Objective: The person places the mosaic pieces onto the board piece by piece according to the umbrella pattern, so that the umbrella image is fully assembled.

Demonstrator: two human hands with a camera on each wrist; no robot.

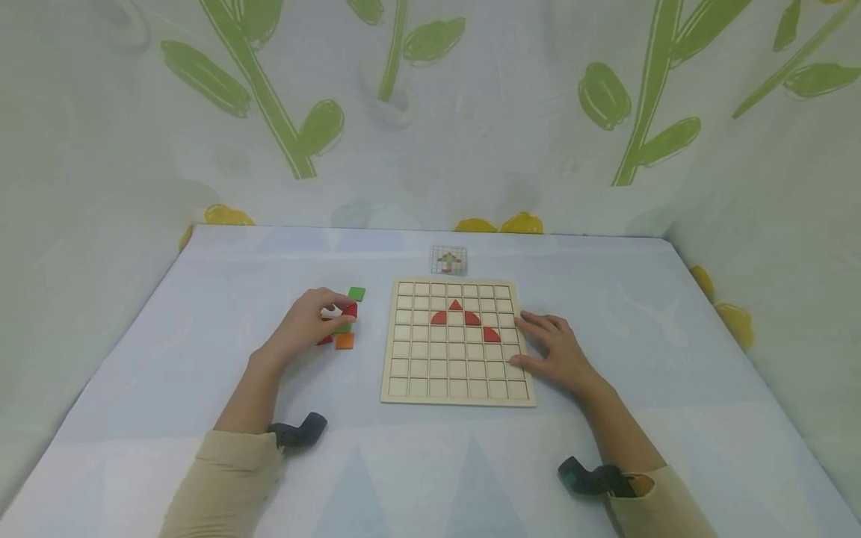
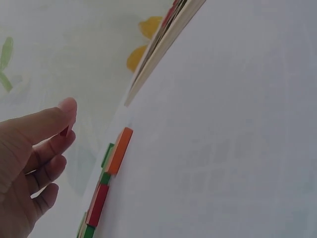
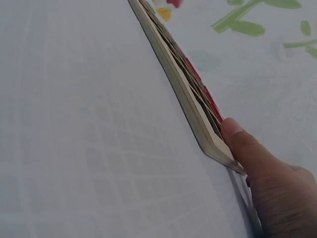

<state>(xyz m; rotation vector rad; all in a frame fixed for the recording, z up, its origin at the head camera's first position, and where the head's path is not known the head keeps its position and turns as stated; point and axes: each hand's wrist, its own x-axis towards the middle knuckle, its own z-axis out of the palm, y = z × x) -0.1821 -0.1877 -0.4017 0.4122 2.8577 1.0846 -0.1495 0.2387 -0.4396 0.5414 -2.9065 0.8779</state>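
Note:
Between thumb and index finger, my left hand (image 1: 308, 317) pinches a small red piece (image 2: 64, 132), which is mostly covered by the fingers. Below and around that hand lie loose flat pieces: an orange square (image 1: 345, 341), a green square (image 1: 357, 294) and other red and green ones partly hidden. The wooden grid board (image 1: 457, 370) lies to their right, carrying a red triangle (image 1: 455, 305) and three red quarter-round pieces (image 1: 492, 335) in its cells. At the board's right edge rests my right hand (image 1: 554, 350), fingers extended, thumb (image 3: 242, 144) touching the rim.
Behind the board lies a small pattern card (image 1: 448, 260) with a gridded picture in red and green. A white cloth with green leaves (image 1: 605, 97) rises beyond the table's far edge. Dark camera mounts (image 1: 299, 431) sit on both wrists.

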